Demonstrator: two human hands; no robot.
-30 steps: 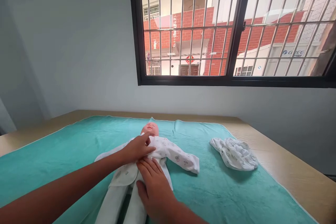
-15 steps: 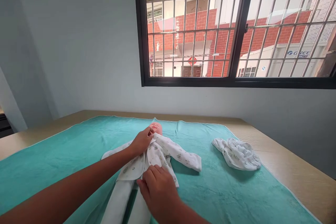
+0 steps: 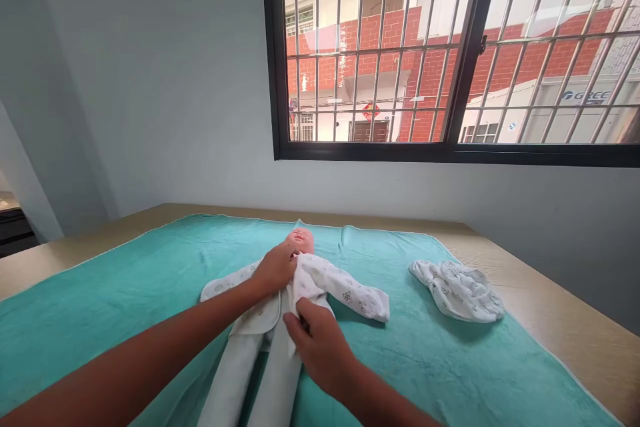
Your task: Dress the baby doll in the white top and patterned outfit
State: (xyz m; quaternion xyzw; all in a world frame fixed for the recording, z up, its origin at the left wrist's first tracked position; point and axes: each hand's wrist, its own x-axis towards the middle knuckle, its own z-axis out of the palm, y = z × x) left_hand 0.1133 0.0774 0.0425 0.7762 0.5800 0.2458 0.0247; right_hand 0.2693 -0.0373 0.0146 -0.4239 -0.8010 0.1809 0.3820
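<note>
a doll (image 3: 303, 240) lay in a white shirt (image 3: 345, 285)
on the green towel (image 3: 400, 373), the right hand (image 3: 323, 347) pinched the shirt's front; the left hand (image 3: 277, 269), apart, reached the neckline, grip hidden from me.

Barred window (image 3: 473, 47) in grey wall (image 3: 150, 80)

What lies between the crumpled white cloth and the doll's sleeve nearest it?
In the head view, the teal blanket shows between that sleeve and the crumpled white cloth.

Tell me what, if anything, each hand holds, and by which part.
The right hand seems to pinch the shirt by its front edge; the left hand is at the collar, its grip unclear.
</note>
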